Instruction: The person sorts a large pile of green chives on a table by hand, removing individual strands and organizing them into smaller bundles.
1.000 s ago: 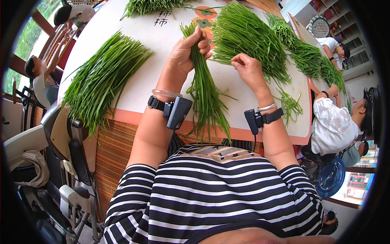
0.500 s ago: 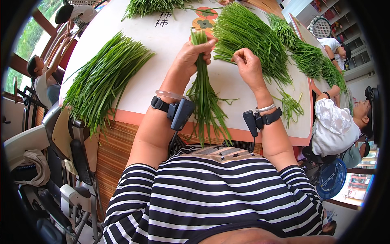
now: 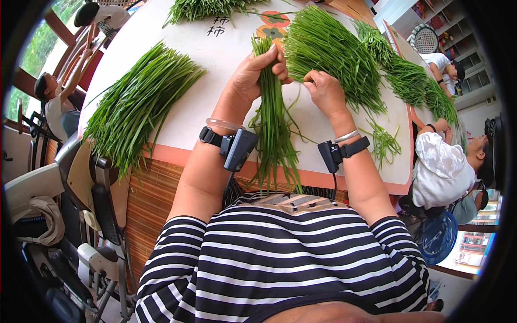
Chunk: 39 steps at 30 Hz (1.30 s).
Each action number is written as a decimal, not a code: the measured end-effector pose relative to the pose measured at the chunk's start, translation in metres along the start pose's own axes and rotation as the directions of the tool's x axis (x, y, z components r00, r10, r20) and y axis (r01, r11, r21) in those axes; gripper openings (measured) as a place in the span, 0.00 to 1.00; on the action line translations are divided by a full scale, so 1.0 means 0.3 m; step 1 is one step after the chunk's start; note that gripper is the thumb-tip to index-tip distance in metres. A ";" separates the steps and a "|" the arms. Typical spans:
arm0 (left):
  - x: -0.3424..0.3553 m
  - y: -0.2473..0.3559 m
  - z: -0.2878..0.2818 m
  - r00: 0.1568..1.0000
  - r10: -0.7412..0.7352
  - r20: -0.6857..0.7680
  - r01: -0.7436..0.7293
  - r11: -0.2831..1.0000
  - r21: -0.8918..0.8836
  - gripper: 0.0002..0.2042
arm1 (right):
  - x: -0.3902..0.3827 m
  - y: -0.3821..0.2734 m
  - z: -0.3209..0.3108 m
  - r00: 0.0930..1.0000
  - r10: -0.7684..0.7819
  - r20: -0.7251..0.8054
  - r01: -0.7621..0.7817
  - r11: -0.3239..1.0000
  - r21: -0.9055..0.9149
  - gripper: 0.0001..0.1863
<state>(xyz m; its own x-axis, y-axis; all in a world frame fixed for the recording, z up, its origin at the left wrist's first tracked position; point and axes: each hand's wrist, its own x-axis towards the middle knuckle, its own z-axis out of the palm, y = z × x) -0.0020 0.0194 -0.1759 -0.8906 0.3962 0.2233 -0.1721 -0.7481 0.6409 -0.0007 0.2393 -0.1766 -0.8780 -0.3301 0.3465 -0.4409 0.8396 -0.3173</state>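
Note:
My left hand (image 3: pixel 253 75) grips a bunch of long green chives (image 3: pixel 273 134) near its upper end, the leaves hanging down over the front edge of the white table (image 3: pixel 215 91). My right hand (image 3: pixel 323 91) is beside it, fingers pinching at stalks at the edge of a large chive pile (image 3: pixel 334 54). Both wrists carry black strapped devices.
Another big chive pile (image 3: pixel 134 107) lies at the left, more chives (image 3: pixel 414 81) at the right and some (image 3: pixel 199 8) at the far edge. A few loose stalks (image 3: pixel 382 142) lie near the right rim. A person in white (image 3: pixel 441 167) sits at the right; others are at the far left.
My left hand has shifted the held bunch slightly up and to the right. My right hand has moved left toward the bunch's top, at the edge of the big pile.

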 end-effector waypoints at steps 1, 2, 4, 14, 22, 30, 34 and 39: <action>0.000 0.010 -0.011 0.997 -0.028 0.073 0.032 0.998 -0.052 0.12 | 0.000 0.004 0.005 1.000 -0.012 -0.017 0.011 1.000 -0.022 0.04; 0.001 0.016 -0.017 0.988 -0.053 0.146 0.068 0.993 -0.101 0.11 | -0.001 0.009 0.010 0.999 -0.023 -0.034 0.022 0.999 -0.045 0.03; 0.002 0.014 -0.015 0.994 -0.089 0.066 0.095 0.992 -0.082 0.10 | 0.005 0.028 0.014 0.992 -0.065 -0.109 0.067 0.998 0.009 0.03; 0.011 -0.063 0.037 0.941 -0.106 -0.321 0.153 0.980 0.125 0.10 | 0.005 -0.080 -0.021 0.977 0.136 -0.165 -0.038 0.868 0.495 0.04; 0.007 -0.061 0.046 0.924 -0.080 -0.375 0.112 0.992 0.065 0.10 | 0.010 -0.084 -0.008 0.969 0.213 -0.126 -0.074 0.734 0.675 0.04; 0.007 -0.098 0.047 0.945 -0.021 -0.327 0.082 0.981 0.175 0.10 | 0.017 -0.122 0.026 0.961 0.175 -0.212 0.018 0.728 0.685 0.01; 0.004 -0.083 0.051 0.927 0.014 -0.376 0.073 0.974 0.216 0.09 | 0.008 -0.119 0.005 0.968 0.181 -0.175 -0.021 0.751 0.660 0.02; 0.006 -0.085 0.076 0.939 0.077 -0.334 0.044 0.940 0.340 0.08 | 0.010 -0.110 0.007 0.984 0.145 -0.104 -0.030 0.710 0.704 0.03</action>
<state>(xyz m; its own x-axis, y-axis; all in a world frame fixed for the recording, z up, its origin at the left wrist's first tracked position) 0.0104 0.0512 -0.1751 -0.9905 0.1369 0.0132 -0.0582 -0.5045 0.8614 0.0107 0.2096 -0.1670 -0.9083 -0.1584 0.3871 -0.4178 0.3021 -0.8568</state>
